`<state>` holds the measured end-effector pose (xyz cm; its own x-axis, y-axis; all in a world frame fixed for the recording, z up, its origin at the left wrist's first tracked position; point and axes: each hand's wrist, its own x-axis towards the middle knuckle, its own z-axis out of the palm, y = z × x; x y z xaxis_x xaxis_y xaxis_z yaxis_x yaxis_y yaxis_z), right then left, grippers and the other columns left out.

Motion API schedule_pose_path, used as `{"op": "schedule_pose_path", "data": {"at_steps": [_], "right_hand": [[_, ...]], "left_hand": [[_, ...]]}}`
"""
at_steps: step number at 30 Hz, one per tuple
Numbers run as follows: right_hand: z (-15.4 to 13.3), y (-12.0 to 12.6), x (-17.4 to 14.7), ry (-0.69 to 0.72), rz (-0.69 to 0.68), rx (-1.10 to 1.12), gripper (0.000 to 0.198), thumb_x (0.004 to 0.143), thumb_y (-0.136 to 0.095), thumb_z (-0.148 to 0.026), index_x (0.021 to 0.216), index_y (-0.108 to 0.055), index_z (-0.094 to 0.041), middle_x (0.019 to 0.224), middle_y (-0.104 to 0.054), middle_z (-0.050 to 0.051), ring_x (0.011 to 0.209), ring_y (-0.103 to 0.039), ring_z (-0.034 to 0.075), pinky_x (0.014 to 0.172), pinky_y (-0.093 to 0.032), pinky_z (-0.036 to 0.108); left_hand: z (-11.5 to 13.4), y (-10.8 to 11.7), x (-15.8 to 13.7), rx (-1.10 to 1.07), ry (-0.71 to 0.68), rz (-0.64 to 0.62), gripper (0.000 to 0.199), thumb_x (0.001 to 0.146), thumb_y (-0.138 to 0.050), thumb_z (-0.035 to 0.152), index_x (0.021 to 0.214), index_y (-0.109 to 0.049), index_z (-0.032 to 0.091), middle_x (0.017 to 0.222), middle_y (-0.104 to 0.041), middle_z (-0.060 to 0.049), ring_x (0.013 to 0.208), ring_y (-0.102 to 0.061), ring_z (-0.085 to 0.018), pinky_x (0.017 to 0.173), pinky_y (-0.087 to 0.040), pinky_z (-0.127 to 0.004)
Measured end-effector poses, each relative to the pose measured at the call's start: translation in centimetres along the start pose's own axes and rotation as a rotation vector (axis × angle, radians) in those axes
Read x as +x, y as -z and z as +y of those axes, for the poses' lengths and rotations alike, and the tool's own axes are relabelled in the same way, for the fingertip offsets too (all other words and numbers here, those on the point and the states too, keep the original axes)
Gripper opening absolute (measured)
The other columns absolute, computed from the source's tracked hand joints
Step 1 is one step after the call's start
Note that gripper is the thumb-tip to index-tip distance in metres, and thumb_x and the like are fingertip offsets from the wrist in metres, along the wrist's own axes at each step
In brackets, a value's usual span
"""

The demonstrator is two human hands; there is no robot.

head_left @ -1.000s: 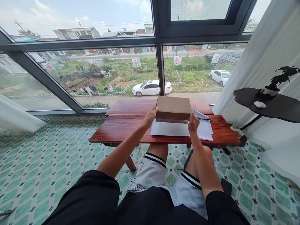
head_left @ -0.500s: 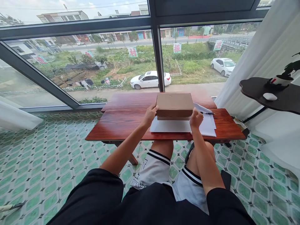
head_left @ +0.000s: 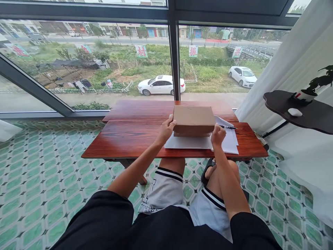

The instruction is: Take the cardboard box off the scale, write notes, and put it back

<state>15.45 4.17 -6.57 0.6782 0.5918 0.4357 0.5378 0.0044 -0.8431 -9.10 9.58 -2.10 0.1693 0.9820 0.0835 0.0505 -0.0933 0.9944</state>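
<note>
A brown cardboard box (head_left: 194, 115) is between my hands over the near part of the table, and a narrower lower section shows beneath its upper part. My left hand (head_left: 166, 130) grips the left side, thumb near the front corner. At the right front corner, my right hand (head_left: 218, 134) is closed with its fingers curled against the box. Under the box lies a flat white sheet or board (head_left: 187, 142). Just right of my right hand are white papers (head_left: 230, 143) with a dark pen (head_left: 228, 127) on them.
The reddish-brown wooden table (head_left: 125, 139) stands before a large window. To the right, a dark wavy-edged side table (head_left: 279, 104) holds a potted plant (head_left: 308, 94) and a white rounded object (head_left: 295, 112). A white curtain (head_left: 270, 66) hangs beside it. My legs are under the table edge.
My view has tilted down and shifted slightly, so the scene outside sits higher and further left. Both hands keep their places on the box, which stays over the white sheet.
</note>
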Motion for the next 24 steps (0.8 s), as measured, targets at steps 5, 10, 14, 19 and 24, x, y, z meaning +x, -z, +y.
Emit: {"op": "schedule_pose_path", "data": {"at_steps": [5,10,14,19,24], "right_hand": [[0.2,0.4,0.4,-0.003,0.020,-0.029,0.057,0.095,-0.030,-0.063,0.056,-0.024,-0.022,0.052,-0.025,0.000,0.056,-0.024,0.014,0.058,-0.017,0.034],[0.2,0.6,0.3,0.013,0.020,-0.033,0.060,0.095,-0.027,-0.067,0.056,-0.024,-0.022,0.052,-0.025,-0.001,0.057,-0.024,0.013,0.059,-0.017,0.034],[0.1,0.4,0.3,0.009,0.005,-0.052,0.062,0.095,-0.025,-0.071,0.057,-0.023,-0.022,0.053,-0.023,-0.001,0.057,-0.024,0.013,0.058,-0.018,0.033],[0.0,0.1,0.2,0.026,-0.004,-0.059,0.062,0.095,-0.026,-0.071,0.057,-0.022,-0.022,0.053,-0.023,-0.001,0.057,-0.024,0.013,0.058,-0.018,0.033],[0.1,0.1,0.2,0.052,0.006,-0.036,0.054,0.095,-0.032,-0.061,0.058,-0.022,-0.022,0.055,-0.022,-0.002,0.057,-0.022,0.012,0.059,-0.016,0.033]], "left_hand": [[0.3,0.0,0.2,-0.011,0.027,-0.039,0.057,0.087,-0.052,0.044,0.140,-0.059,0.024,0.141,-0.061,-0.004,0.123,-0.059,-0.025,0.096,-0.057,-0.039],[0.7,0.1,0.3,-0.008,0.048,-0.040,0.057,0.087,-0.051,0.043,0.139,-0.059,0.021,0.132,-0.066,-0.004,0.117,-0.060,-0.021,0.089,-0.059,-0.034],[0.3,0.5,0.6,-0.005,0.057,-0.030,0.057,0.086,-0.054,0.043,0.139,-0.059,0.022,0.128,-0.068,-0.003,0.118,-0.059,-0.022,0.091,-0.059,-0.036],[-0.6,0.9,1.0,-0.012,0.061,-0.021,0.058,0.086,-0.056,0.044,0.138,-0.060,0.021,0.126,-0.069,-0.004,0.118,-0.059,-0.023,0.095,-0.059,-0.042],[-0.8,1.0,1.0,-0.025,0.070,-0.025,0.059,0.085,-0.057,0.043,0.140,-0.059,0.019,0.128,-0.068,-0.006,0.119,-0.060,-0.025,0.098,-0.058,-0.045]]}}
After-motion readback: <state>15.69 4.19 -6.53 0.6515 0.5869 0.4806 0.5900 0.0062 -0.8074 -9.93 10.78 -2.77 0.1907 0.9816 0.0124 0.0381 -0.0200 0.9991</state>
